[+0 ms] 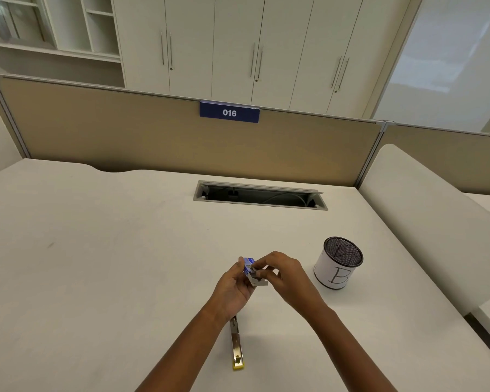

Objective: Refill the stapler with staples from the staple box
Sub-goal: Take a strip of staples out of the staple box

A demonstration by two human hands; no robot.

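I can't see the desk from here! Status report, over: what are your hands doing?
Left hand grips staple box, right hand pinches its open end. Stapler on desk, untouched. Mesh cup stands apart, right side.

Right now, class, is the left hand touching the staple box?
Touching. In the head view the left hand grips the blue staple box, its fingers curled round it.

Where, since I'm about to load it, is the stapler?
Head view, bottom centre: the stapler lies on the desk, just nearer than the left hand holding the staple box.
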